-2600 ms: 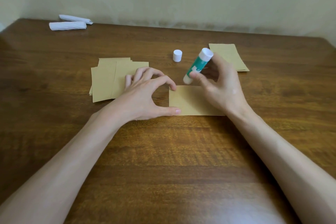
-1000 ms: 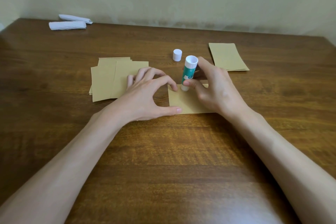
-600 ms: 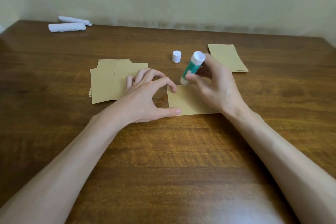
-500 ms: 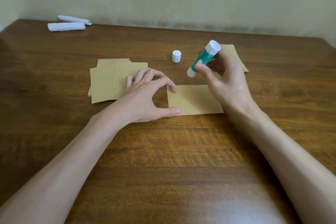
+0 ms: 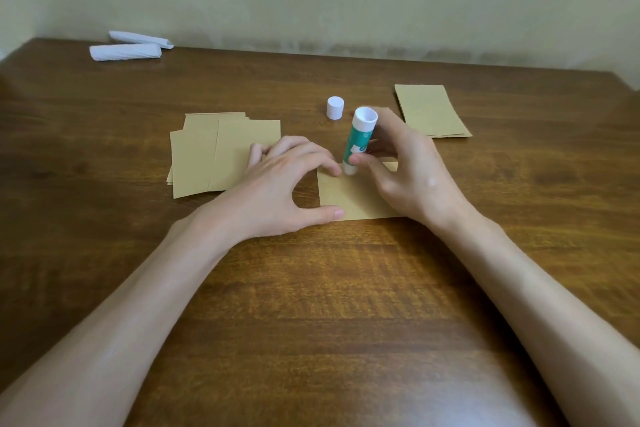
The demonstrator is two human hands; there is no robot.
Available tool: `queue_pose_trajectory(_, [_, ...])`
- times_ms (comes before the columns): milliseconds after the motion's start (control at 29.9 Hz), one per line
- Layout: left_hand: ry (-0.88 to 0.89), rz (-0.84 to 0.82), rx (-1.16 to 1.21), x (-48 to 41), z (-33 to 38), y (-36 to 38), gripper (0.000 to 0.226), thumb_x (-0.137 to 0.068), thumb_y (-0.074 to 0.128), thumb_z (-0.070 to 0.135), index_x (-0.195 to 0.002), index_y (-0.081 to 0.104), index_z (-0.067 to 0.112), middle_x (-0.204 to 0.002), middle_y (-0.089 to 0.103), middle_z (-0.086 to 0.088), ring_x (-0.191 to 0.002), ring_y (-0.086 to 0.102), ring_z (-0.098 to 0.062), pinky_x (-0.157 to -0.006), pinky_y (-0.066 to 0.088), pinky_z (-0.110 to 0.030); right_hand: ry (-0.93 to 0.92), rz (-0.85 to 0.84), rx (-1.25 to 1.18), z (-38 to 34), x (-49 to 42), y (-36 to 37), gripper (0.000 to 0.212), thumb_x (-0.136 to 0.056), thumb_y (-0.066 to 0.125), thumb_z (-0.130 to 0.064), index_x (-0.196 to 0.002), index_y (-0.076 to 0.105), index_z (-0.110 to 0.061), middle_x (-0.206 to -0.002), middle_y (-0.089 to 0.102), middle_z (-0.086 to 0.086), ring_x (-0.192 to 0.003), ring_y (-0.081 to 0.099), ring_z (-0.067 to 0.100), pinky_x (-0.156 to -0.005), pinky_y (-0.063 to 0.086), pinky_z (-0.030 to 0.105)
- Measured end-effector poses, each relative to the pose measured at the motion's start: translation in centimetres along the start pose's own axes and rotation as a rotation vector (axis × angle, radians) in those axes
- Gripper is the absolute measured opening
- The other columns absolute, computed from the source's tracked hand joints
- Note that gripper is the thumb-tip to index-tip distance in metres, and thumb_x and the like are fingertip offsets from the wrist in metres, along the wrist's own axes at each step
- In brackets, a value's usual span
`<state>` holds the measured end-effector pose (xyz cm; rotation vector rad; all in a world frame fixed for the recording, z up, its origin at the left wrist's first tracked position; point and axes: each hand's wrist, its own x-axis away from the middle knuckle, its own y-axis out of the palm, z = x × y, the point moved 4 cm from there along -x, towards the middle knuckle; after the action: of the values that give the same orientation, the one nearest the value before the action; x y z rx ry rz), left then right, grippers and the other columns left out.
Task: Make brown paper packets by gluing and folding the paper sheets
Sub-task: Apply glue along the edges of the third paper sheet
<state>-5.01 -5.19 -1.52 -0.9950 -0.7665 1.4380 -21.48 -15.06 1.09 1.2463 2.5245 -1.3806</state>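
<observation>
Head view: my right hand [image 5: 412,180] pinches glue stick [image 5: 358,139]; left hand [image 5: 277,191] spread, fingertips [image 5: 337,213] pinning sheet [image 5: 353,198] edge. Looks light, floppy, likely to slide.

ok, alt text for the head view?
The right hand holds an uncapped green glue stick tip-down on the far edge of a brown paper sheet, which the left hand pins to a table. Its white cap, a loose paper pile and a neat stack lie nearby.
</observation>
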Motion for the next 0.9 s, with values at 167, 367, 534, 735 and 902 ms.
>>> queue_pose_trajectory(167, [-0.003, 0.002, -0.027, 0.04, -0.01, -0.09, 0.052, -0.084, 0.066, 0.070, -0.129, 0.054, 0.046, -0.136, 0.049, 0.032, -0.141, 0.025, 0.005, -0.099, 0.016, -0.030, -0.009, 0.020, 0.076, -0.36, 0.17, -0.01, 0.038, -0.099, 0.074, -0.026, -0.128, 0.052, -0.018, -0.110, 0.075, -0.005, -0.105, 0.074, 0.012, -0.091, 0.061, 0.040])
queue_pose_trajectory(367, [-0.028, 0.000, 0.021, 0.20, 0.21, -0.25, 0.055, -0.083, 0.072, 0.066, -0.129, 0.044, 0.050, -0.130, 0.050, 0.035, -0.137, 0.026, 0.007, -0.105, 0.019, -0.033, 0.008, 0.044, 0.092, -0.36, 0.17, -0.12, 0.038, -0.098, 0.075, -0.029, -0.126, 0.052, -0.017, -0.111, 0.076, -0.003, -0.103, 0.074, 0.013, -0.089, 0.062, 0.039])
queue_pose_trajectory(534, [-0.039, 0.007, 0.051, 0.20, 0.02, -0.22, 0.059, -0.082, 0.073, 0.065, -0.130, 0.042, 0.050, -0.132, 0.052, 0.033, -0.140, 0.026, 0.006, -0.107, 0.020, -0.033, 0.038, 0.022, 0.097, -0.02, 0.12, -0.09, 0.031, -0.100, 0.073, -0.020, -0.122, 0.050, -0.020, -0.111, 0.075, -0.004, -0.106, 0.074, 0.017, -0.091, 0.060, 0.042])
queue_pose_trajectory(735, [-0.049, 0.019, 0.065, 0.29, -0.19, -0.18, 0.061, -0.080, 0.074, 0.066, -0.130, 0.042, 0.049, -0.131, 0.053, 0.033, -0.140, 0.028, 0.005, -0.108, 0.021, -0.035, 0.058, 0.023, 0.094, 0.23, 0.00, -0.40, 0.029, -0.100, 0.073, -0.020, -0.120, 0.052, -0.019, -0.109, 0.074, -0.005, -0.104, 0.074, 0.014, -0.088, 0.057, 0.030])
queue_pose_trajectory(902, [-0.057, 0.018, 0.069, 0.30, -0.16, -0.10, 0.061, -0.080, 0.073, 0.067, -0.129, 0.043, 0.049, -0.131, 0.053, 0.034, -0.140, 0.027, 0.005, -0.107, 0.020, -0.033, 0.096, 0.023, 0.104, 0.33, 0.05, -0.64, 0.031, -0.099, 0.074, -0.022, -0.120, 0.052, -0.019, -0.109, 0.073, -0.007, -0.104, 0.073, 0.013, -0.086, 0.054, 0.025])
